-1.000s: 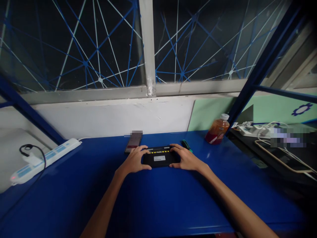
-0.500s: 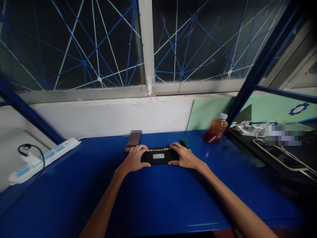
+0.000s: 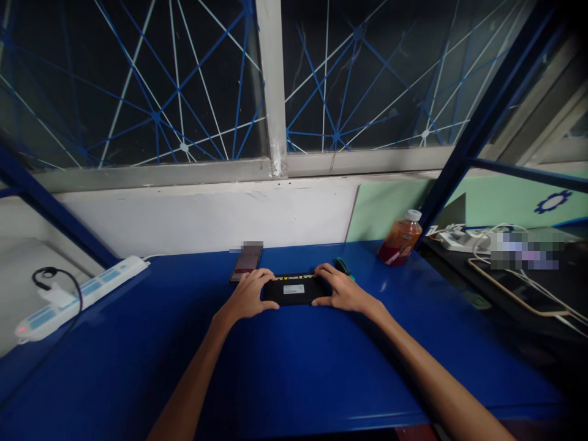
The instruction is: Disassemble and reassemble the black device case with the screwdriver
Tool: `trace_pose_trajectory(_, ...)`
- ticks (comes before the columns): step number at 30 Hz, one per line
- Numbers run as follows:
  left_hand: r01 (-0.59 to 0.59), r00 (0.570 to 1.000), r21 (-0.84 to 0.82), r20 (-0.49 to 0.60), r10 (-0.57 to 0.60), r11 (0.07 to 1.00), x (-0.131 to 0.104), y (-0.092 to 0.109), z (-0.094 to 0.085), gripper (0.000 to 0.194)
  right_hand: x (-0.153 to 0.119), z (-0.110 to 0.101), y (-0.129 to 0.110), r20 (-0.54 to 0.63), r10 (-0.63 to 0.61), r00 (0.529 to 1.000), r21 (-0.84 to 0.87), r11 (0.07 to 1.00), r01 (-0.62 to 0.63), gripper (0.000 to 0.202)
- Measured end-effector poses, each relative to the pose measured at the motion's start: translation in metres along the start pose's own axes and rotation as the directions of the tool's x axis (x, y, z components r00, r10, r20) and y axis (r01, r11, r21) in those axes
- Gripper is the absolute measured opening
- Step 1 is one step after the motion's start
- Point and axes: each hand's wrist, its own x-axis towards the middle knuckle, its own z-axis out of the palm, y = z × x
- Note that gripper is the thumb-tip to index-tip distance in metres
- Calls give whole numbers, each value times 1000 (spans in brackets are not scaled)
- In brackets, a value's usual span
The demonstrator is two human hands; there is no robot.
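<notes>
A flat black box (image 3: 294,294) with a small white label and a yellow-marked far edge lies at the middle of the blue table (image 3: 294,361). My left hand (image 3: 252,294) grips its left end, thumb at the near edge and fingers at the far edge. At the right end, my right hand (image 3: 339,289) holds it the same way. Just beyond my left hand is a dark phone (image 3: 248,260). A small green object (image 3: 342,266) sits behind my right hand, partly hidden by it.
A white power strip (image 3: 87,300) with a black cable is at the left. An orange-red drink bottle (image 3: 400,240) stands at the back right. Farther right, another phone (image 3: 519,288) and white cables lie on a black surface. Blue frame bars slant up on both sides.
</notes>
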Motion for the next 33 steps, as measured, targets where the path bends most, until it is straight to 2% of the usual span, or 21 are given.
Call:
trace_pose_trajectory(24,24,999,-19,28,-23,1000,1,2,-3,61,3,2,8,16,-6,1000,37,999,5,59)
trace_pose_trajectory(33,-1,1000,-22,4,1,1000,1,0,1,59,4,3,9,17,-4,1000,25,1000,4,59)
